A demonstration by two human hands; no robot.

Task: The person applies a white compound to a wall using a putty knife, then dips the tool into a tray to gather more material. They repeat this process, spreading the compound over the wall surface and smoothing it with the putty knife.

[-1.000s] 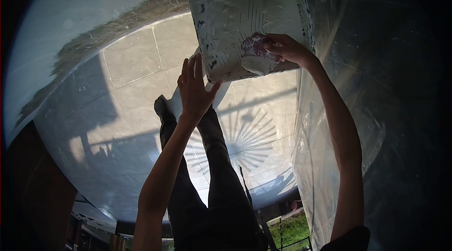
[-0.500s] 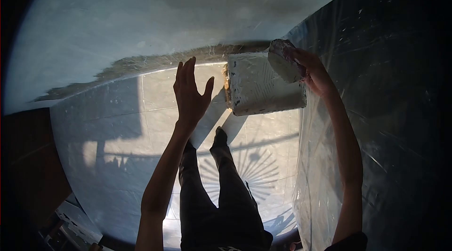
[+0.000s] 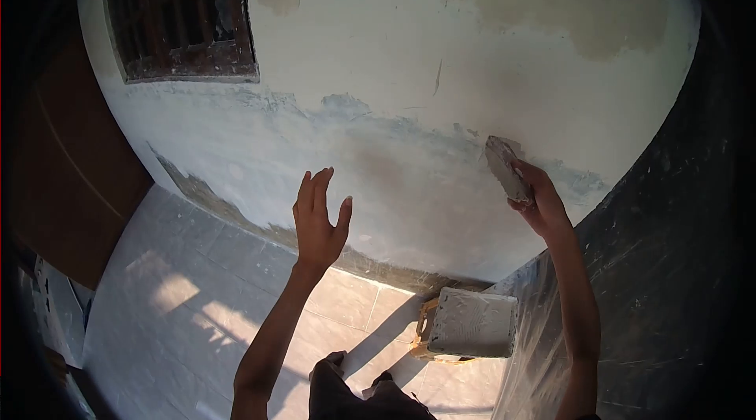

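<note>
My right hand (image 3: 542,198) grips a flat, plaster-smeared scraper (image 3: 506,170), its blade close to the patchy wall (image 3: 425,176); whether it touches cannot be made out. To the left, my left hand (image 3: 321,219) is raised in front of the wall with fingers apart, holding nothing. Below my right hand, a rectangular tray (image 3: 475,321) of pale, ridged paste rests on a yellowish stool (image 3: 422,333) by the foot of the wall.
A dark barred window (image 3: 185,11) is at upper left. Brown board (image 3: 71,152) stands at the left edge. Clear plastic sheeting (image 3: 535,333) hangs by a dark wall at right. My feet are on the tiled floor (image 3: 197,302).
The view has tilted up, showing more wall and the window. The scraper has moved away from the tray to in front of the wall. My left hand remains raised and spread.
</note>
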